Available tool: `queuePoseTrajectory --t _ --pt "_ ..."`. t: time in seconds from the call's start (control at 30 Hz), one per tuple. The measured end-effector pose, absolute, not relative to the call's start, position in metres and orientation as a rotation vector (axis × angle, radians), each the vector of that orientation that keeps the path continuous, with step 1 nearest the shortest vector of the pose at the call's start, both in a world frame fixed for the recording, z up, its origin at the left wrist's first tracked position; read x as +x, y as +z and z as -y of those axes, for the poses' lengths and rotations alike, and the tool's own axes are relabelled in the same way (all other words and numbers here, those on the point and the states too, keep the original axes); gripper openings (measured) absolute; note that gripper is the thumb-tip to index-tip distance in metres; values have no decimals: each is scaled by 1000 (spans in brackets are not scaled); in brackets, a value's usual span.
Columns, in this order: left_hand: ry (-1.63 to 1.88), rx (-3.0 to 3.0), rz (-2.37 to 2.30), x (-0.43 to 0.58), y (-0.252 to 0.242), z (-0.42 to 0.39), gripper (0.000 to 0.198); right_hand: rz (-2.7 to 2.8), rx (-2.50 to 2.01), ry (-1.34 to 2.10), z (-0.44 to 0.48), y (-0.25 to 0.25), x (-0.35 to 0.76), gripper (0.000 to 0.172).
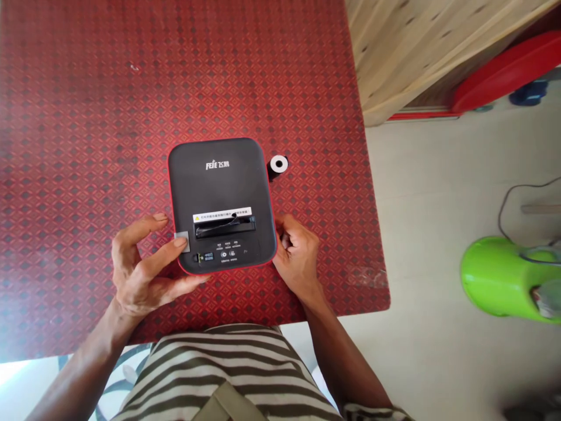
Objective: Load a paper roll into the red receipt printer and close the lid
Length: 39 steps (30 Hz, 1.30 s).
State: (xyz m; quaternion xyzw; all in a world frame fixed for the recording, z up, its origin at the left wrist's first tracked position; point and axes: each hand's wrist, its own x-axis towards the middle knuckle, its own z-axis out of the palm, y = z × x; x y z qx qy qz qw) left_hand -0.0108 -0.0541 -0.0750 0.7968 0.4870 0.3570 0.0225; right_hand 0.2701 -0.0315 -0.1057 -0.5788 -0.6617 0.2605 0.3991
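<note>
A black printer [219, 187] with a red rim and white lettering lies over the red patterned table. A white label runs above its dark paper slot. My left hand [146, 266] is at its lower left corner, fingers spread, one fingertip on a small grey tab [182, 241] at the edge and the thumb by the front rim. My right hand [298, 254] is against the lower right side with its fingers curled, their tips partly hidden behind the printer. Just right of the printer's upper side sits a small roll [279, 165] with a white end and a dark core.
The red patterned table [87, 117] ends at a right edge and a near edge by the striped shirt. A light wooden panel [394, 47] stands beyond it at the upper right. On the floor are a green bucket [495, 278] and a cable [504, 210].
</note>
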Motion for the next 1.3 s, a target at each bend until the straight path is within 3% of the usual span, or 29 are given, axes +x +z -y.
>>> queuePoseTrajectory --t 0.5,0.6,0.8,0.97,1.1,1.3 --pt "1163 2377 -1412 -12 -82 51 61 1553 -1485 769 34 -101 273 14" --pt "1235 2393 -1412 -12 -85 52 58 1544 -1490 606 29 -78 279 9" --pt "1174 2407 -1464 -11 -81 55 53 2139 -1110 189 -17 -16 265 15" --pt "1220 2459 -1459 -17 -78 57 65 2712 -1024 -5 -51 -11 230 19" --pt "1243 2458 -1492 -22 -75 57 72 2851 -1144 -15 -58 -13 213 21" --pt "1316 2505 -1449 -22 -76 55 65 3090 -1307 119 -64 6 202 26"
